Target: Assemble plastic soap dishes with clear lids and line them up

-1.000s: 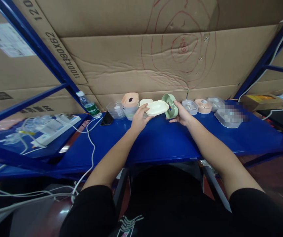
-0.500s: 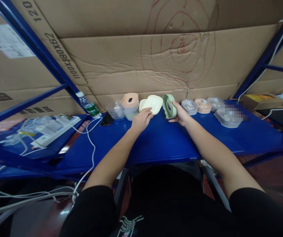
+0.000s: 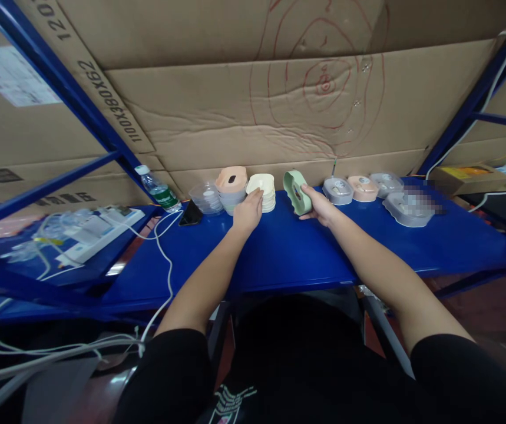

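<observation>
My left hand [image 3: 248,211] reaches to a stack of shallow cream plastic trays [image 3: 268,200], its fingers closed at the front left edge of the top one. My right hand [image 3: 318,206] grips a light green plastic box shell [image 3: 294,187] by its right side. The shell is tilted on its side above the table, and an opening shows in its middle. Left of the trays stands a stack of box shells [image 3: 230,178], the peach one on top with a dark oval slot. Fingertips of my left hand are partly hidden against the trays.
On the blue table [image 3: 297,259] a clear tub [image 3: 204,197], a dark phone-like object [image 3: 191,214] and a water bottle [image 3: 159,191] stand left. Closed boxes, grey [image 3: 339,191], peach [image 3: 362,188] and clear [image 3: 407,209], line the right. A white cable [image 3: 166,259] hangs over the front edge.
The cream tray in my left hand has moved left and down onto the stack. My right hand has shifted slightly left with the green shell, which has turned a little.
</observation>
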Demonstrator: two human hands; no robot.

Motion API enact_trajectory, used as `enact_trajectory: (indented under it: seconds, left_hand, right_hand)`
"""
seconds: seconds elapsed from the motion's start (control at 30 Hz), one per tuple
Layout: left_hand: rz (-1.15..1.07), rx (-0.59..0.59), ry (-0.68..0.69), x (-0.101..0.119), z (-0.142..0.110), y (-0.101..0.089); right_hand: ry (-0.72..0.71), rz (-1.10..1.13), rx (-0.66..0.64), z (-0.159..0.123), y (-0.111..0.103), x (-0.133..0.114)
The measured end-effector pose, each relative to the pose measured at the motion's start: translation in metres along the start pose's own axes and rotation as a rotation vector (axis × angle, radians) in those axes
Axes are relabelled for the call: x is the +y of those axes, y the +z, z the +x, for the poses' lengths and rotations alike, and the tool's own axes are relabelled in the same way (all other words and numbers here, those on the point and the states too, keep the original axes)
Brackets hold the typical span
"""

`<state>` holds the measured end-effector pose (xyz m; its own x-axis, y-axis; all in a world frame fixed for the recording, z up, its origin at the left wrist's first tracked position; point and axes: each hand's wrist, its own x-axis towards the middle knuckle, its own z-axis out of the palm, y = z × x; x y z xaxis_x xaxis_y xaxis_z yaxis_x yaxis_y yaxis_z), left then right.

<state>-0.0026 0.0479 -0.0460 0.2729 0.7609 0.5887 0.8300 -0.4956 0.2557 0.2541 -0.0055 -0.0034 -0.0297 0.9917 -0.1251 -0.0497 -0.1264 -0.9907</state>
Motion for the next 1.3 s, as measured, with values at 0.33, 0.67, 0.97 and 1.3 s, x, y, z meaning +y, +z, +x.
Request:
enact_trajectory:
  seconds: [0.33, 0.67, 0.97, 1.3]
  left_hand:
    - [-0.087, 0.184, 0.234, 0.0, -0.005, 0.0]
    - [-0.169, 0.049, 0.583, 0.047, -0.022, -0.013]
    - [-0.147, 0.238, 0.486, 0.019, -0.009, -0.02]
    - [-0.12, 0.409, 0.055, -0.062, 0.009, -0.054]
  right_hand:
    - [-0.045, 0.043, -0.045, -0.002, 0.002, 0.001]
    - [-0.2, 0.222, -0.288, -0.017, 0.02, 0.009]
    - [-0.25, 0.02, -0.215, -0.01, 0.018, 0.009]
    - [-0.558, -1.015, 0.356, 0.008, -0.048, -0.005]
